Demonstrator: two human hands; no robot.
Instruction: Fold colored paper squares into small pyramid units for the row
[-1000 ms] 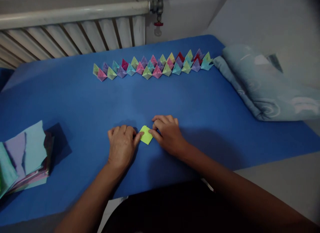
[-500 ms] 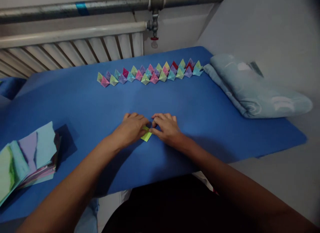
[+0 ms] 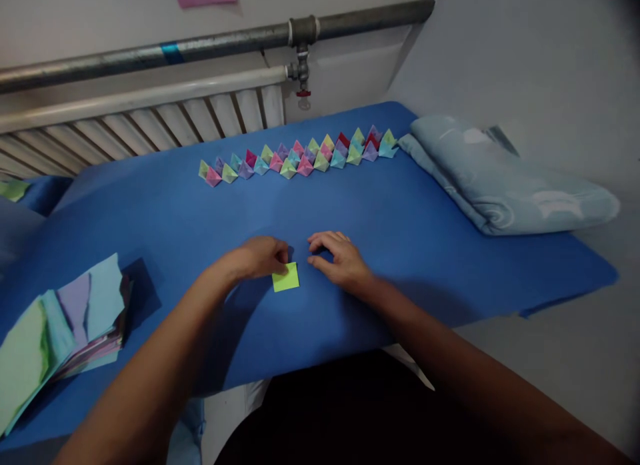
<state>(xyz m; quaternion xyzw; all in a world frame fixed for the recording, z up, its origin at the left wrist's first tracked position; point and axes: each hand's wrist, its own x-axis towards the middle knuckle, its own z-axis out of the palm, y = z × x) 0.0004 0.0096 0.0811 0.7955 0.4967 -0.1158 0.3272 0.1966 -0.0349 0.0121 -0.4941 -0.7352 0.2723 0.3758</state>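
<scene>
A small yellow-green paper square [image 3: 287, 280] lies on the blue-covered table [image 3: 330, 332], close to its front edge. My left hand [image 3: 263, 257] pinches the square at its upper left corner between thumb and fingers. Just to the right, my right hand [image 3: 343, 258] hovers with thumb and curved fingers apart, and nothing shows in it. A gap separates it from the paper. Farther back, several folded paper pieces [image 3: 287, 169] in green, pink, purple, blue and yellow stand in close rows.
At the left sits a stack of coloured paper sheets [image 3: 103, 305] with torn edges. A folded light-blue blanket [image 3: 505, 178] occupies the right side. Behind the table are a white radiator [image 3: 175, 128], a metal pipe [image 3: 225, 42] and a valve with a red handle [image 3: 303, 93].
My right hand has let go of the yellow-green paper and moved slightly right. The paper, in my left hand, now shows as a whole square. The view has tilted up a little.
</scene>
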